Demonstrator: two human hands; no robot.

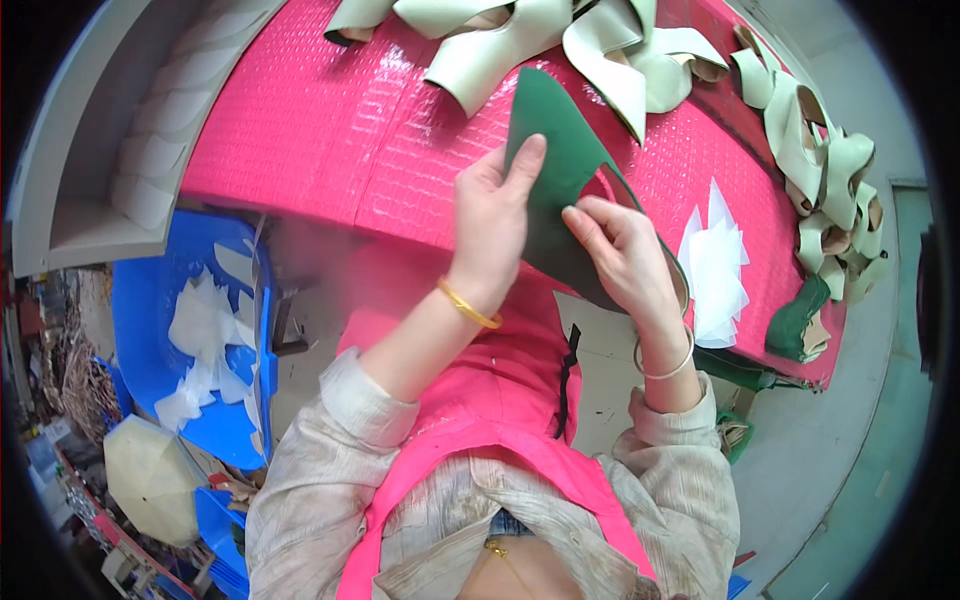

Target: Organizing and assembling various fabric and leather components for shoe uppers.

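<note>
Above the near edge of a pink covered table, both hands hold one dark green leather shoe-upper piece with a curved cut-out. My left hand grips its left edge, thumb on the green face and fingers hidden behind. My right hand pinches it beside the cut-out, with bent fingers closed. Near my right hand lies a fanned stack of thin white cut pieces. A small pile of dark green pieces rests at the table's right corner.
Pale mint shoe-upper pieces lie heaped along the far side, and more mint pieces run down the right edge. At left stand a grey open box and, lower down, a blue bin with white scraps.
</note>
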